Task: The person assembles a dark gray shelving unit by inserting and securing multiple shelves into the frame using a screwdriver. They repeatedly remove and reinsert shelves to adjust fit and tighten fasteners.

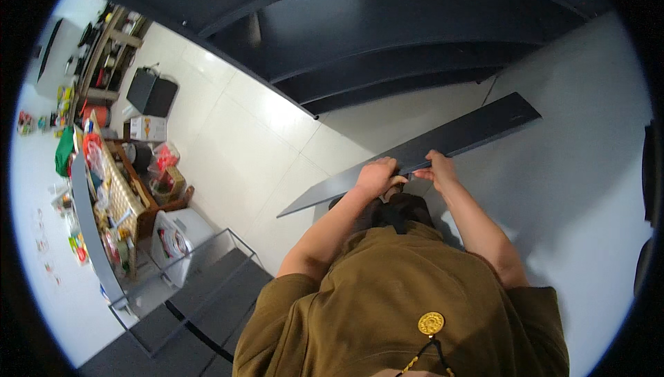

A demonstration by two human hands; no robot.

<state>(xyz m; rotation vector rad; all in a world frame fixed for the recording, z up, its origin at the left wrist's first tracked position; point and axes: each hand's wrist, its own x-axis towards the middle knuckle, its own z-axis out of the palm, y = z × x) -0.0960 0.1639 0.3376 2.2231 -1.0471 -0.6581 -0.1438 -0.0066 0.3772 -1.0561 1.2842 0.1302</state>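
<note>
A long dark grey board (467,123), flat like a shelf or furniture panel, lies slantwise in front of my body. Around its near edge, left of the middle, closes my left hand (377,175). My right hand (441,170) grips the same edge a short way to the right, thumb on top. The fingers of both hands come close together under the edge, and whether they hold anything small there I cannot tell. Beyond the board stands a dark grey shelving unit (394,29) with several shelves.
A pale wall (581,169) rises close on the right. Tiled floor (238,128) stretches left, with a black box (151,91) and a white carton (148,128) on it. A cluttered wooden bench (124,200), a white bin (189,224) and a thin metal frame (194,252) stand at left.
</note>
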